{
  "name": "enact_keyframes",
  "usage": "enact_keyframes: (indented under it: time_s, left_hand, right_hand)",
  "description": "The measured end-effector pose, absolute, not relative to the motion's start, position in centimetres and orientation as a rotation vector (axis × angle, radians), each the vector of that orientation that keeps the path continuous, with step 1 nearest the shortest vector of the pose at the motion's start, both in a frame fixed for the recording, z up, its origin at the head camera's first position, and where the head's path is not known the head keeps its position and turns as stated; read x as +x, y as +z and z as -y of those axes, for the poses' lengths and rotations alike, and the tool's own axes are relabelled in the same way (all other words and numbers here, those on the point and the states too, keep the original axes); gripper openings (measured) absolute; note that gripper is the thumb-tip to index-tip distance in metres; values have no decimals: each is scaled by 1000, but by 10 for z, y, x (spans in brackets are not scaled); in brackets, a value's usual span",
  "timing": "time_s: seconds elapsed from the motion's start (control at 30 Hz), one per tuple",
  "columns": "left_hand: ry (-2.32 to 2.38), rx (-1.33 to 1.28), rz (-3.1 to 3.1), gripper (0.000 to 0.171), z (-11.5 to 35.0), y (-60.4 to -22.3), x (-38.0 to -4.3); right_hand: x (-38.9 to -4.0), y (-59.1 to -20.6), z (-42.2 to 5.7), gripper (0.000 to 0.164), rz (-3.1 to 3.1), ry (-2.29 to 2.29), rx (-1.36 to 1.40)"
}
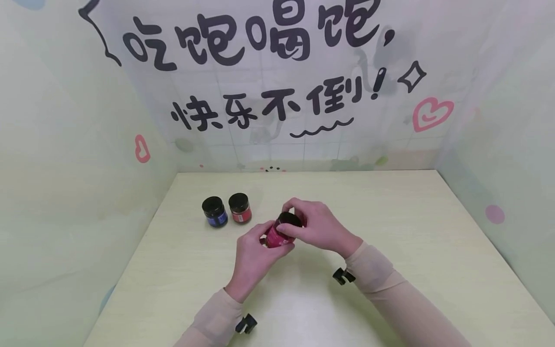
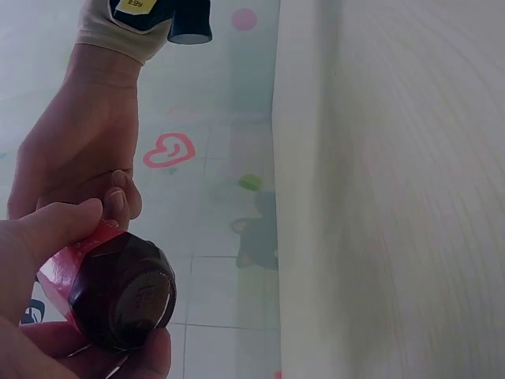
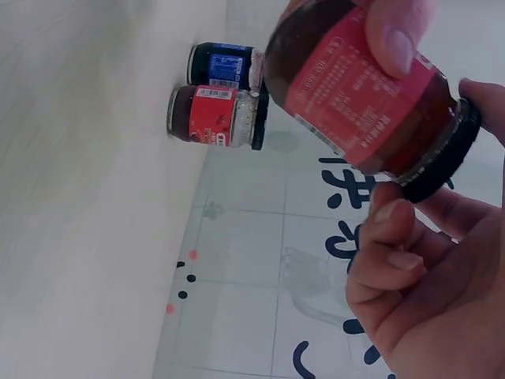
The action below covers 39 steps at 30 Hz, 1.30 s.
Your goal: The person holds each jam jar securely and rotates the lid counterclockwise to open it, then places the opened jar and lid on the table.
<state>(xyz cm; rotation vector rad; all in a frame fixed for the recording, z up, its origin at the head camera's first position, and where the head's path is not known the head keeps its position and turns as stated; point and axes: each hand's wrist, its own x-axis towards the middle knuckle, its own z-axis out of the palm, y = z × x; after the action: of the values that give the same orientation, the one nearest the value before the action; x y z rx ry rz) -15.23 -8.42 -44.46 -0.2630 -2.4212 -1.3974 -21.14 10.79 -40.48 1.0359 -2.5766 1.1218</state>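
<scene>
A glass jar with a red label [image 3: 355, 87] and a black lid [image 1: 289, 219] is held tilted above the table between both hands. My left hand [image 1: 258, 253] grips the jar's body, thumb and fingers curled round it. With thumb and fingers at the lid, my right hand [image 1: 318, 226] pinches its rim from the right. In the left wrist view the jar's dark base [image 2: 134, 296] faces the camera. Behind and to the left stand two more jars with black lids, one blue-labelled jar [image 1: 215, 212] and one red-labelled jar [image 1: 240, 208], upright side by side.
The pale wooden table [image 1: 390, 212] ends at a back wall [image 1: 277, 149] printed with large dark characters and hearts. Side walls [image 1: 82, 168] flank it left and right. A small black clip [image 1: 344, 276] sits by the right sleeve, another clip [image 1: 246, 324] by the left.
</scene>
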Motion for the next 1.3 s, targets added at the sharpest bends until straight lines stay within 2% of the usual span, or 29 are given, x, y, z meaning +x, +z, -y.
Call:
enact_keyframes:
  time_s: [0.53, 1.03, 1.3]
  left_hand:
    - [-1262, -456, 2450, 55, 85, -441, -151]
    - [-1258, -407, 2439, 55, 82, -441, -152]
    - [-1240, -350, 2428, 55, 81, -444, -154]
  right_hand:
    - [-212, -394, -117, 36, 2675, 1247, 1094]
    - [-215, -395, -122, 33, 2658, 1230, 1141]
    - [-210, -391, -122, 51, 2738, 1201, 988]
